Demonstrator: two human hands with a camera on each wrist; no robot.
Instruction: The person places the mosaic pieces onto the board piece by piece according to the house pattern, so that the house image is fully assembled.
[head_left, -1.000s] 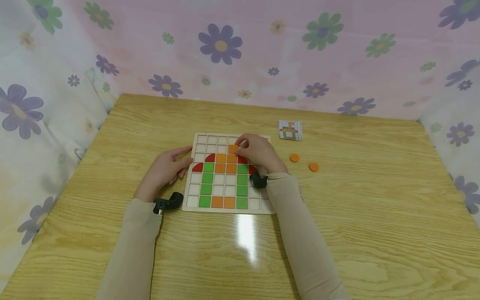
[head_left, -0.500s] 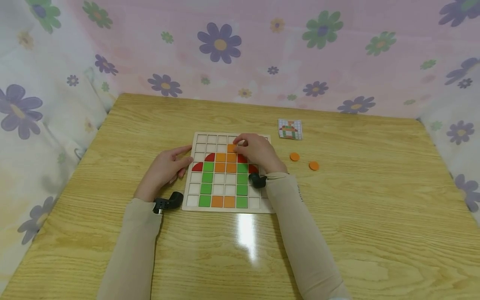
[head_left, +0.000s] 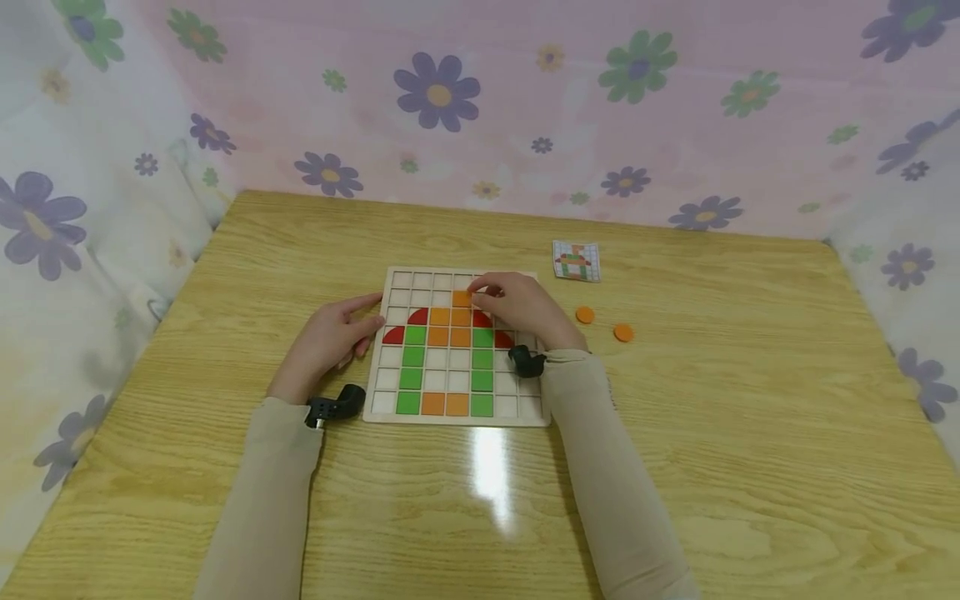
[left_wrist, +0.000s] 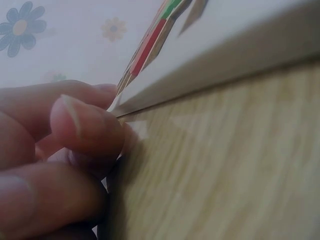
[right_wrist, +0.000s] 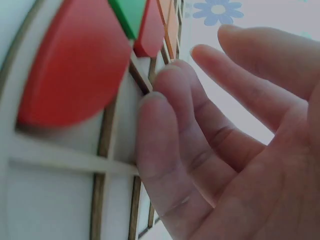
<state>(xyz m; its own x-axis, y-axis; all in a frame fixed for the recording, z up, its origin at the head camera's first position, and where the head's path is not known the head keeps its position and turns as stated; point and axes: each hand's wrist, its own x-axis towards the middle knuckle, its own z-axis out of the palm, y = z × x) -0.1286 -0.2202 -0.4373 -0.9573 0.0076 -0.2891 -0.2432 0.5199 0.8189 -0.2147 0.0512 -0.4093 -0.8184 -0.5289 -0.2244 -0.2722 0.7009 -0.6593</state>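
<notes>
A wooden grid board (head_left: 447,358) lies on the table, with orange, green and red pieces set in its cells. My right hand (head_left: 517,304) is over its upper right, fingertips right at the topmost orange square (head_left: 461,298). Seen from the right wrist, the thumb and index finger stand apart and the other fingers bend loosely above the cells near a red quarter-circle piece (right_wrist: 75,65). Beside the board's left edge, my left hand (head_left: 324,337) rests with relaxed fingers, thumb and index fingertips at the rim. Green squares (head_left: 412,357) form two columns.
To the right of the board lie two orange discs, a nearer one (head_left: 623,332) and a farther one (head_left: 585,315). Behind them is a small picture card (head_left: 577,261) with a coloured grid pattern. A flowered cloth (head_left: 480,125) hangs behind the wooden table (head_left: 750,375).
The topmost orange square has shifted slightly left into line with its cell. My right hand has drawn back a little to the right of it. The left hand has stayed put.
</notes>
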